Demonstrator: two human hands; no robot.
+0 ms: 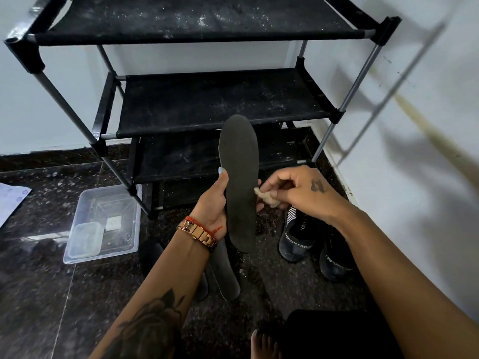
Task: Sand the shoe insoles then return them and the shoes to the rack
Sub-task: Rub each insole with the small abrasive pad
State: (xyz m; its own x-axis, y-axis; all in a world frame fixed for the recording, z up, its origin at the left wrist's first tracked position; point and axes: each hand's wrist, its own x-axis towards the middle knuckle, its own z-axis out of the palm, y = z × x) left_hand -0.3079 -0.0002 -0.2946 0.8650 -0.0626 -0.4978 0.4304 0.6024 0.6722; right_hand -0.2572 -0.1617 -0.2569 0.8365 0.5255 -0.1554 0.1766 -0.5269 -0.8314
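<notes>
My left hand [213,203] grips a dark grey insole [239,161] upright in front of the black shoe rack [220,99], thumb on its left edge. My right hand [298,189] pinches a small crumpled piece of tan sandpaper [267,198] against the insole's right edge. Another insole [225,275] lies flat on the dark floor below my left wrist, with a further dark sole shape [153,255] beside it. Two black sport shoes [298,237] [334,257] stand on the floor at the right, under my right forearm.
A clear plastic tub [103,224] with a small lidded box inside sits on the floor left of the rack. Papers [10,200] lie at the far left. White walls close in behind and on the right. My bare toes [264,343] show at the bottom.
</notes>
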